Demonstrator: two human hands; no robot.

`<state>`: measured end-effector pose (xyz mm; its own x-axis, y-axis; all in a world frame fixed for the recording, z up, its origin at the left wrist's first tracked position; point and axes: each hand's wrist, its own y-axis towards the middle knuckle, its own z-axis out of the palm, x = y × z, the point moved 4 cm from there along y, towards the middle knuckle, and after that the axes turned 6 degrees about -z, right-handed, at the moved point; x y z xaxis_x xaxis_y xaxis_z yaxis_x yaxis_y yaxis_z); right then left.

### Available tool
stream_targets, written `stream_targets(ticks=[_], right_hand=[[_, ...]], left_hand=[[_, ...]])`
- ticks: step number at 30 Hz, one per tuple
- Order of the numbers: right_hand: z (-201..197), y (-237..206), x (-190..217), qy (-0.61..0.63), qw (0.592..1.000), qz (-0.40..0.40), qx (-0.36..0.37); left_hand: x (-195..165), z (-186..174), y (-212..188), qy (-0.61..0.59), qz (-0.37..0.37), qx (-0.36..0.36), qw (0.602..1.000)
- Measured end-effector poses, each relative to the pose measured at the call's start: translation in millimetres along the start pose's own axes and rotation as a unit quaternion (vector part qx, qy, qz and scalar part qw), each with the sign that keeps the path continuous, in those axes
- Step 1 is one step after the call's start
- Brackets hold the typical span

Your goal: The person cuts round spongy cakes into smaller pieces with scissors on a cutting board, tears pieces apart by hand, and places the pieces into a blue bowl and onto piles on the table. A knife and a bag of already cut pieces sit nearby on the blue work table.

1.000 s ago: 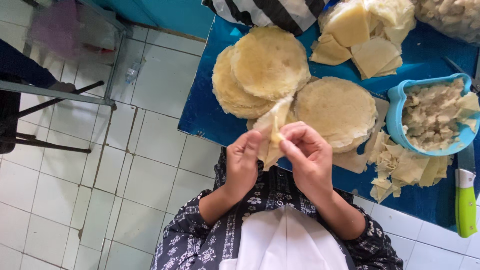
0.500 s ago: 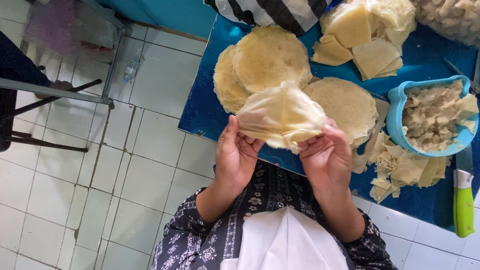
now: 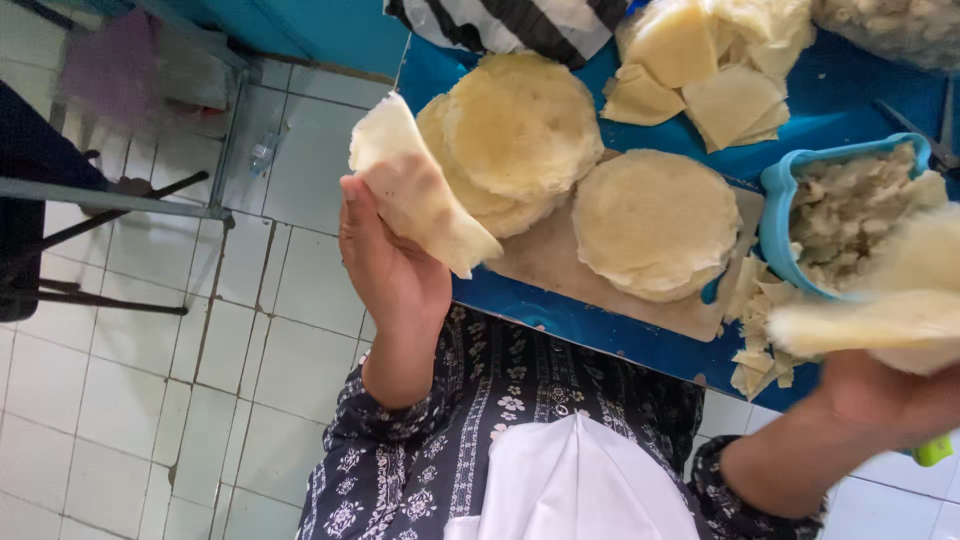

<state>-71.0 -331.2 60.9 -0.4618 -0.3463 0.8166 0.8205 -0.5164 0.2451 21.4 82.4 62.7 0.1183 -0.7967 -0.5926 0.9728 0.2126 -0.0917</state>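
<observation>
My left hand (image 3: 388, 262) holds up a thin pale wrapper sheet (image 3: 412, 190) off the left edge of the blue table (image 3: 600, 320). Far to the right, my right hand (image 3: 885, 395) holds another pale wrapper sheet (image 3: 880, 315), blurred, in front of the blue bowl (image 3: 785, 215). Two stacks of round wrappers lie on the table: one stack (image 3: 520, 125) at the back left, one stack (image 3: 655, 220) on a wooden board (image 3: 560, 265).
The blue bowl holds pale filling (image 3: 850, 205). Cut wrapper pieces (image 3: 715, 80) lie at the back, scraps (image 3: 755, 330) by the front edge. A green handle (image 3: 935, 452) shows at right. Another person's striped sleeve (image 3: 520, 25) is at the back. White tiled floor (image 3: 150, 380) and a metal frame (image 3: 110, 195) lie left.
The single sheet I held with both hands in front of me has come apart into two. My left hand moved left with one, my right hand moved far right with the other.
</observation>
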Motion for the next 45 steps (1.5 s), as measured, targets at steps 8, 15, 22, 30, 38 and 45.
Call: stream_targets(ticks=[8, 15, 22, 30, 38, 45], right_hand=[[24.5, -29.4, 28.5, -0.327, 0.925, -0.187, -0.041], [112.5, -49.9, -25.4, -0.168, 0.98, 0.028, 0.103], [175.0, -57.5, -60.6, -0.073, 0.927, 0.21, 0.303], [166.8, -60.1, -71.6, -0.144, 0.929, 0.185, 0.287], [155.0, -56.2, -80.5, -0.104, 0.95, 0.218, 0.2], [163.1, -59.1, -90.0, 0.07, 0.959, 0.238, 0.138]], left_hand=[[101.7, 89.7, -29.6, 0.615, 0.157, 0.352, 0.688], [83.1, 65.9, -64.5, 0.366, -0.12, 0.373, 0.844], [80.5, 46.4, -62.7, 0.079, -0.261, 0.274, 0.922], [75.2, 43.2, -53.3, 0.2, -0.198, 0.284, 0.917], [60.1, 27.7, -69.6, 0.372, -0.092, 0.23, 0.895], [80.7, -2.1, -59.6, 0.094, -0.204, 0.088, 0.97]])
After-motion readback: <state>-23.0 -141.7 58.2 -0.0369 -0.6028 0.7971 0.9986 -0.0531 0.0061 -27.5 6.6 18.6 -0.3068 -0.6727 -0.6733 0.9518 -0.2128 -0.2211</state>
